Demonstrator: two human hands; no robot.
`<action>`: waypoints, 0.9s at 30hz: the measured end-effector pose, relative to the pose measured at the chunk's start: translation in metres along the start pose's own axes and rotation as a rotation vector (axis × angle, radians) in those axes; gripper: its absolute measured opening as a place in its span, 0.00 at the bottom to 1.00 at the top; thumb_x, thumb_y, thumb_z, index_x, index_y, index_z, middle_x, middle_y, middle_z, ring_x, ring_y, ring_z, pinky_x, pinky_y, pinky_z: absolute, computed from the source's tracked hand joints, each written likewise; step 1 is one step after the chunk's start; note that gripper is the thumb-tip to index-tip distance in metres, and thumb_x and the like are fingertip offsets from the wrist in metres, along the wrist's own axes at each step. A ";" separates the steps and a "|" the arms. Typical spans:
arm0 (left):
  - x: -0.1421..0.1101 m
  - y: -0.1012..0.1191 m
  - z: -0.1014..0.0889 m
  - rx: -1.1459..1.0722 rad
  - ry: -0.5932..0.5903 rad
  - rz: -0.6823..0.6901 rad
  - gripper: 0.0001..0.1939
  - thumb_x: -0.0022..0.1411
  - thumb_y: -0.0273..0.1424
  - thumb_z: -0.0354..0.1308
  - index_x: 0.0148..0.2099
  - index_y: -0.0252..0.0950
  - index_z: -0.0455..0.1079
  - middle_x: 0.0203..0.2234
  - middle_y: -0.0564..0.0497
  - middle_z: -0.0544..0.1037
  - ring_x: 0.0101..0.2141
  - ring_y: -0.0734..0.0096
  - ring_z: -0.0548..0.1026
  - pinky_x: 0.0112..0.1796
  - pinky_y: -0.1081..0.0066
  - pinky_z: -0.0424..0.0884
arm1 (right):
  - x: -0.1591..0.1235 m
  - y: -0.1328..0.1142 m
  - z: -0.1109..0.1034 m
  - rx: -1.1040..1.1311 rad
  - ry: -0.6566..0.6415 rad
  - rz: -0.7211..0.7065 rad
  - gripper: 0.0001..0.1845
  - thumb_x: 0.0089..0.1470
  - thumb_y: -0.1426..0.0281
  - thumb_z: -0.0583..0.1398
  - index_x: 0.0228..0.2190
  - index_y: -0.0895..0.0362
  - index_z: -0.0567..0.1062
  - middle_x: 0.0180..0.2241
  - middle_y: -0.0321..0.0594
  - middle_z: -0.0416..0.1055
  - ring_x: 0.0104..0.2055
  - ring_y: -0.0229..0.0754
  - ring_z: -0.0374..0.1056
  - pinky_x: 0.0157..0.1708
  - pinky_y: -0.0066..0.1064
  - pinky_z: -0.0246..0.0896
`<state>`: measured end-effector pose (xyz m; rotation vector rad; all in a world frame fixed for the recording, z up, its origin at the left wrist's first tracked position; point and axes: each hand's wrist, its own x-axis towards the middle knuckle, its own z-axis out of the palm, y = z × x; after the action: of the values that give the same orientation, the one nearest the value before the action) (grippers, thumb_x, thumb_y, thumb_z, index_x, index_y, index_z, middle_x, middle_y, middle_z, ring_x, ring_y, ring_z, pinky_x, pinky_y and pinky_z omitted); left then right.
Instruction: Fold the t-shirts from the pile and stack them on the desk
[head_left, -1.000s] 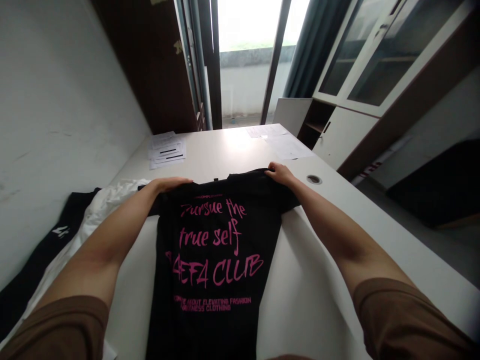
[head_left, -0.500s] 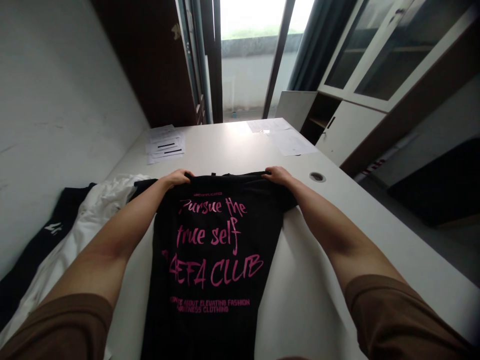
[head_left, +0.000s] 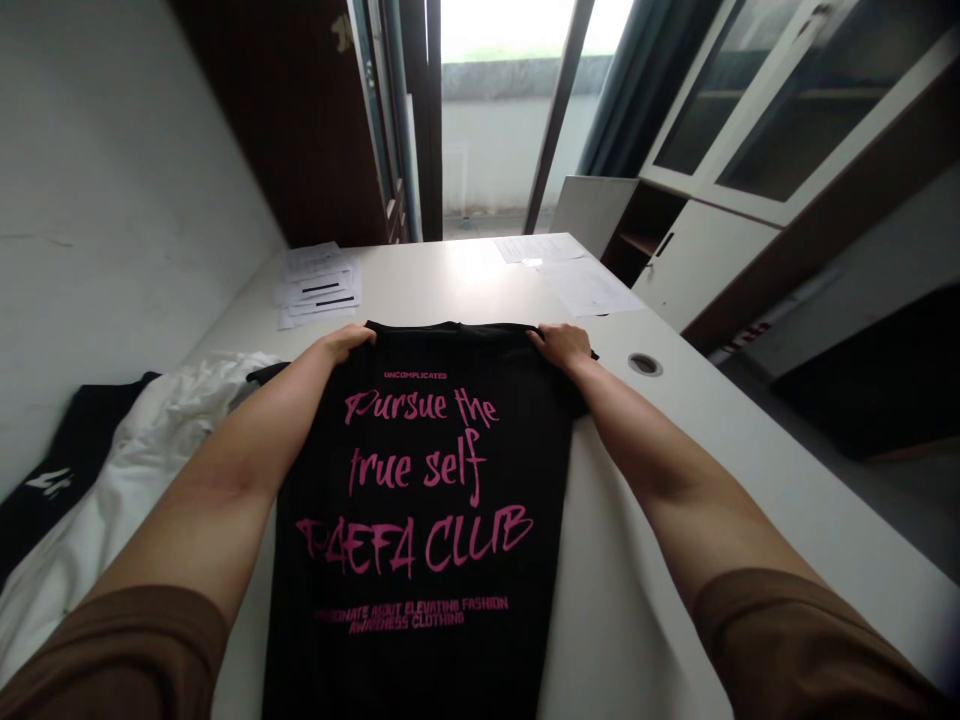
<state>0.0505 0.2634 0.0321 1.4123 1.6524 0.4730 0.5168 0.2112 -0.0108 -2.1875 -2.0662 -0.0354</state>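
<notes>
Left hand (head_left: 351, 342) at eleven o'clock and right hand (head_left: 562, 345) at one pinch the pink-lettered black cloth T-shirt (head_left: 420, 500), maybe to hold it straight.

Both arms (head_left: 229, 470) extend forward — left hand (head_left: 349, 343) and right hand (head_left: 564, 345) roughly level, well apart, each gripping.

The sleeves (head_left: 124, 645) are short and brown (lightly creased), the hands (head_left: 564, 346) bare.
</notes>
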 end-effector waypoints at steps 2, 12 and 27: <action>0.008 0.005 -0.008 -0.012 -0.059 0.038 0.15 0.49 0.33 0.66 0.40 0.34 0.74 0.28 0.46 0.81 0.29 0.57 0.80 0.33 0.61 0.78 | 0.005 0.002 0.002 -0.014 0.012 -0.023 0.30 0.70 0.49 0.49 0.48 0.56 0.80 0.48 0.56 0.77 0.51 0.57 0.72 0.48 0.41 0.60; 0.027 0.018 0.022 0.612 0.668 0.308 0.24 0.61 0.27 0.59 0.60 0.34 0.69 0.61 0.32 0.68 0.63 0.38 0.61 0.61 0.45 0.58 | 0.021 -0.005 -0.027 0.053 0.249 -0.079 0.27 0.69 0.54 0.52 0.56 0.58 0.74 0.55 0.57 0.69 0.59 0.64 0.59 0.58 0.52 0.52; -0.334 -0.004 0.212 0.731 -0.562 1.467 0.11 0.68 0.44 0.60 0.42 0.43 0.74 0.36 0.47 0.80 0.36 0.61 0.76 0.37 0.60 0.69 | -0.131 0.021 -0.014 0.144 0.028 0.228 0.26 0.67 0.50 0.50 0.42 0.52 0.81 0.40 0.52 0.79 0.44 0.58 0.74 0.39 0.41 0.64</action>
<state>0.2058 -0.1000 0.0399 2.8454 0.0468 0.1563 0.5307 0.0781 -0.0123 -2.3022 -1.7349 0.1015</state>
